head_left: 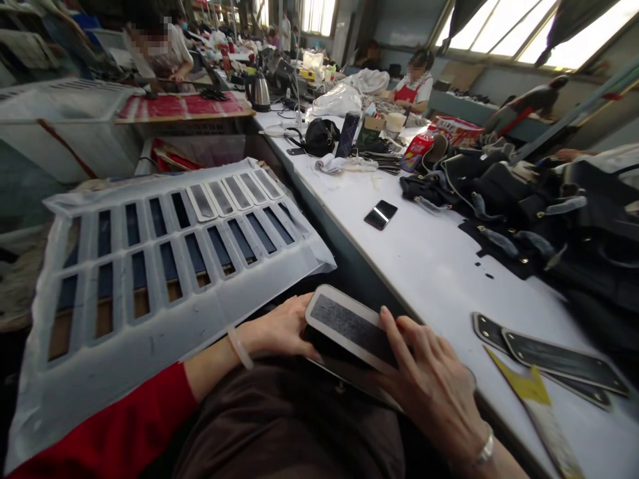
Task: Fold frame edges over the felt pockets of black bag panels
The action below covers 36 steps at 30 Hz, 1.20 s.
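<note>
In the head view, the left grip point(279, 327) and right grip point(432, 376) grasp opposite ends of a pale-bordered, round-cornered rectangular panel point(352, 322), at five o'clock from centre, over the lap. From it, a translucent white slotted plastic sheet point(200, 316) spreads at nine o'clock. At one o'clock, a black rectangular phone point(381, 215) lies on the white tabletop point(434, 286); beyond, a red printed cardboard box point(456, 131) bears lettering too small to read.
</note>
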Each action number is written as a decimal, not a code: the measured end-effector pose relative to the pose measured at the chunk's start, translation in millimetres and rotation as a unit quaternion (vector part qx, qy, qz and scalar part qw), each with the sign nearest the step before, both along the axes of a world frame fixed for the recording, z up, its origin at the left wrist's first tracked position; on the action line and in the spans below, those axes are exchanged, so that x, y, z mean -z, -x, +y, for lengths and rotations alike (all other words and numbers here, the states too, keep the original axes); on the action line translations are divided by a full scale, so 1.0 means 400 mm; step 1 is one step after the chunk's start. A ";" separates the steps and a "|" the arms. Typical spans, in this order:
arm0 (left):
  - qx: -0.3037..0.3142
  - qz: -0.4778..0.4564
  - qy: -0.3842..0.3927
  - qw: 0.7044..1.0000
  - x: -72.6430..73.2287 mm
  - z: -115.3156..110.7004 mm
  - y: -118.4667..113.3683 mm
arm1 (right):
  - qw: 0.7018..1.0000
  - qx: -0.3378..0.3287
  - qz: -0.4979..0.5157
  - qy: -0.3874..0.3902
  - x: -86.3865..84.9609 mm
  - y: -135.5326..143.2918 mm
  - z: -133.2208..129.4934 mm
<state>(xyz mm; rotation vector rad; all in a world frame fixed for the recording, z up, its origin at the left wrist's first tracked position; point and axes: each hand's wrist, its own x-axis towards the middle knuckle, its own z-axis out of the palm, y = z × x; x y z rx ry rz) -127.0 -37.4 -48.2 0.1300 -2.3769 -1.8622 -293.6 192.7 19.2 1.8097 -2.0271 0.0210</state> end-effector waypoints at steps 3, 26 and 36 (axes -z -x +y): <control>-0.054 -0.061 -0.146 0.986 0.061 0.002 -0.053 | 1.000 0.006 0.021 -0.018 0.007 0.007 0.013; -0.265 -0.106 -0.535 0.795 0.236 0.176 -0.047 | 0.993 -0.047 -0.076 -0.075 0.101 0.004 0.031; -0.287 -0.097 -0.530 0.792 0.222 0.181 -0.037 | 0.987 -0.069 -0.064 -0.134 0.104 -0.018 -0.003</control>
